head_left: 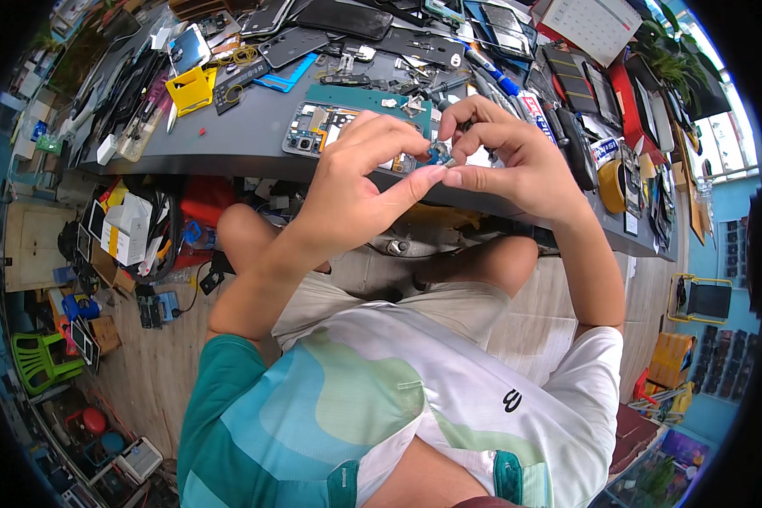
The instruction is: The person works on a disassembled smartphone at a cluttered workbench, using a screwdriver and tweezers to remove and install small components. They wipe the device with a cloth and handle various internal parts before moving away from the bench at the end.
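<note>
Over the desk's front edge, my left hand (357,179) and my right hand (516,165) meet fingertip to fingertip. Between their thumbs and index fingers they pinch a small blue part (438,154) with metallic bits, too small to name more exactly. Both hands are closed on it, and the fingers hide some of its outline. Behind my left hand lies an opened phone (306,135) with its inner boards and cameras exposed, partly covered by the fingers. A teal strip of mat (334,93) shows just beyond the phone.
Loose phone parts and tools crowd the grey desk (250,152). At the left lie a yellow bracket (191,90) and a blue frame (286,74). Blue-and-white markers (504,83) and a yellow tape roll (611,186) are at the right. Below left stands a filled bin (140,229).
</note>
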Available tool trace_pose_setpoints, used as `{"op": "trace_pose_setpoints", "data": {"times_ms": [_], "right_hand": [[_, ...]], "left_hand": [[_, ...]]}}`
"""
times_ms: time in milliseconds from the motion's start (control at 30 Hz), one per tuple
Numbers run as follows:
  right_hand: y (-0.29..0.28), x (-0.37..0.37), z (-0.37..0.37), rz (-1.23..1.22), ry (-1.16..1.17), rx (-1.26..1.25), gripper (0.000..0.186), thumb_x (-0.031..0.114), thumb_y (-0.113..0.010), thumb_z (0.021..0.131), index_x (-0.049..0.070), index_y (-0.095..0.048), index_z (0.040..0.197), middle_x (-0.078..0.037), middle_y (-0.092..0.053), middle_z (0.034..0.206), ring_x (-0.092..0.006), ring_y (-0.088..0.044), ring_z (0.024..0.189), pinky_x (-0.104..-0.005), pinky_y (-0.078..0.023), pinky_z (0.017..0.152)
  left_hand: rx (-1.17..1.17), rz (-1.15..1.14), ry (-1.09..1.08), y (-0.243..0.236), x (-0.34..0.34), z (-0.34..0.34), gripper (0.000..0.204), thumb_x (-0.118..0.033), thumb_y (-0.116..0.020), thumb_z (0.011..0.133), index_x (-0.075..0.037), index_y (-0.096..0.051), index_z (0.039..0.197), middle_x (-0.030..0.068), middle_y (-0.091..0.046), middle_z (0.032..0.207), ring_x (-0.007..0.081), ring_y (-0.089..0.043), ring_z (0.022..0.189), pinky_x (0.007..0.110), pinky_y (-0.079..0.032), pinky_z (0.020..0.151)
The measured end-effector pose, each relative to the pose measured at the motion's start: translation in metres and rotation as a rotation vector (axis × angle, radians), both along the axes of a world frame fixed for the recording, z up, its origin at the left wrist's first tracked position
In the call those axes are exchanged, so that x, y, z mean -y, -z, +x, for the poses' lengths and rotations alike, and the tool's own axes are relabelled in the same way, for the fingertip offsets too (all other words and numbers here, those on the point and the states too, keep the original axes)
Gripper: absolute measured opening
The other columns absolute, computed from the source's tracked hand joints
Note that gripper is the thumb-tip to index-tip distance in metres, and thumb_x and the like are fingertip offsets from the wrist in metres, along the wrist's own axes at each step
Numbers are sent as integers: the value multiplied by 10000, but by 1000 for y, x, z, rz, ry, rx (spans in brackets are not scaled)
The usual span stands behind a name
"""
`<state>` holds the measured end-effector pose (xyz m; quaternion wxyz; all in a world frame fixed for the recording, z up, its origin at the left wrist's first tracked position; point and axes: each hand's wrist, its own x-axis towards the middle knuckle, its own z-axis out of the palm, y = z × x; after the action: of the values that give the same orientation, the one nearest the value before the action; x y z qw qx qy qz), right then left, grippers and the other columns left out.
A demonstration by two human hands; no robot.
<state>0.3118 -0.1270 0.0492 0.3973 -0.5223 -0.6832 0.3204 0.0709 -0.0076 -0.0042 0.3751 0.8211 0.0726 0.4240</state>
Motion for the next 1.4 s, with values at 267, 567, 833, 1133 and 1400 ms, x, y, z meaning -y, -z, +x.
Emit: {"op": "trace_pose_setpoints", "data": {"times_ms": [267, 567, 833, 1133, 1400], "right_hand": [[13, 23, -6, -22, 180, 38, 137, 130, -856, 1037, 19, -779, 1056, -92, -716, 1296, -228, -686, 1197, -372, -534, 1049], [70, 15, 4, 431, 362, 739, 170, 90, -801, 1029, 39, -754, 1185, -128, -727, 1285, -367, -707, 1122, -479, -594, 946], [86, 13, 2, 478, 512, 749, 314, 273, -866, 1030, 62, -798, 1252, -146, -704, 1397, -359, -705, 1096, -470, -601, 935], [94, 17, 10, 535, 588, 524, 347, 279, -892, 1022, 42, -799, 1258, -146, -701, 1388, -338, -702, 1112, -443, -595, 953], [88, 21, 9, 536, 513, 434, 369, 270, -955, 939, 58, -838, 1218, -135, -728, 1356, -312, -684, 1097, -424, -574, 958]], "left_hand": [[20, -514, 90, 9, 19, -10, 147, -94, -860, 1012, 18, -775, 1054, 33, -717, 982, 133, -588, 916, 297, -497, 853], [-31, -701, 156, 10, 26, -29, 142, -124, -841, 1038, -11, -756, 1022, -40, -676, 938, 42, -497, 830, 245, -418, 747], [-172, -574, 80, 29, 44, -72, 95, -81, -811, 1025, -21, -742, 1000, -25, -649, 914, 58, -479, 789, 258, -406, 709], [-470, -681, -374, 97, 112, -201, 164, -159, -646, 1189, 1, -679, 1166, 35, -709, 999, 107, -658, 932, 297, -545, 862], [-814, -496, -1063, 116, 198, -340, 206, -202, -638, 1179, -3, -686, 1161, 161, -743, 1014, 345, -700, 950, 452, -537, 898]]}}
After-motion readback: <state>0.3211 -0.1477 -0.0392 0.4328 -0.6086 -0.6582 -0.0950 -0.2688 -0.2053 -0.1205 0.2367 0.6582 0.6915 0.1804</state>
